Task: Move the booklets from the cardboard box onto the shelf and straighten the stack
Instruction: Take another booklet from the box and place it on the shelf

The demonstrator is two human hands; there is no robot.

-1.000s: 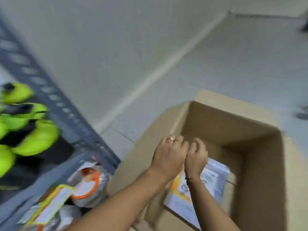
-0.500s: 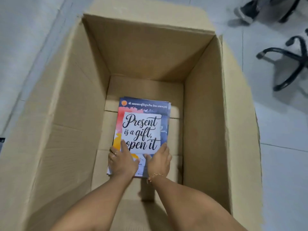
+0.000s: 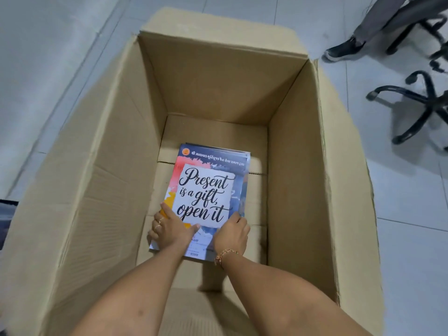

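Note:
A large open cardboard box [image 3: 101, 180] stands on the floor, and I look straight down into it. On its bottom lies a thin stack of booklets [image 3: 208, 187]; the top cover reads "Present is a gift, open it". My left hand [image 3: 169, 230] rests on the stack's near left corner, thumb on the cover and fingers curled over the left edge. At the near right corner, my right hand [image 3: 232, 235], with a bracelet at the wrist, has its fingertips on the right edge. The shelf is out of view.
Pale floor tiles [image 3: 400, 202] surround the box. A black swivel-chair base [image 3: 421, 103] stands to the right. Another person's leg and dark shoe [image 3: 344, 48] are at the upper right. A dark object [image 3: 7, 214] shows at the left edge.
A second ago my hands were above the box beside the shelf. The view has swung down into the box, and both hands now grip the stack's near end; the right hand slid to the right edge.

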